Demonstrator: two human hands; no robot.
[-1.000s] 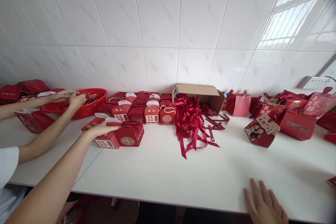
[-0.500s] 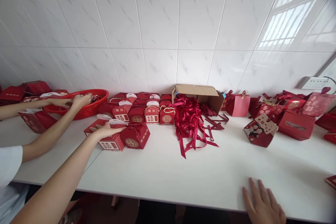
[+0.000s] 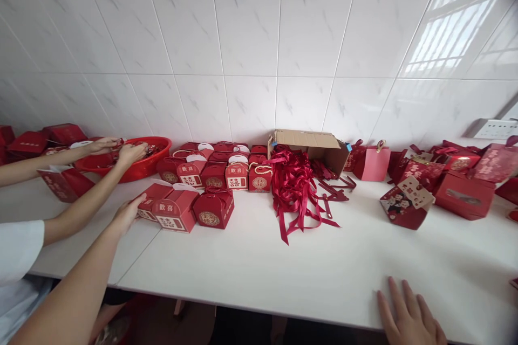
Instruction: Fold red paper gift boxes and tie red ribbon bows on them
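Note:
My left hand (image 3: 126,215) is at the left end of a red gift box (image 3: 154,195), fingers closed against its side. Touching that box on the right is a red box with a white-and-gold front panel (image 3: 175,214). A darker red box with a gold round emblem (image 3: 213,209) stands just beside this pair. At the front right edge of the table, my right hand (image 3: 410,315) lies flat with its fingers spread, holding nothing.
Rows of finished-looking red boxes (image 3: 214,173) stand by the wall. Red ribbons (image 3: 293,188) spill from a cardboard box (image 3: 335,159). More red boxes (image 3: 463,194) crowd the right. At left, a co-worker's hands (image 3: 131,155) reach into a red basin (image 3: 154,170).
My left hand has shifted from the tops of the front boxes to the left side of the leftmost one. My right hand stays flat. The co-worker's hands have moved within the basin.

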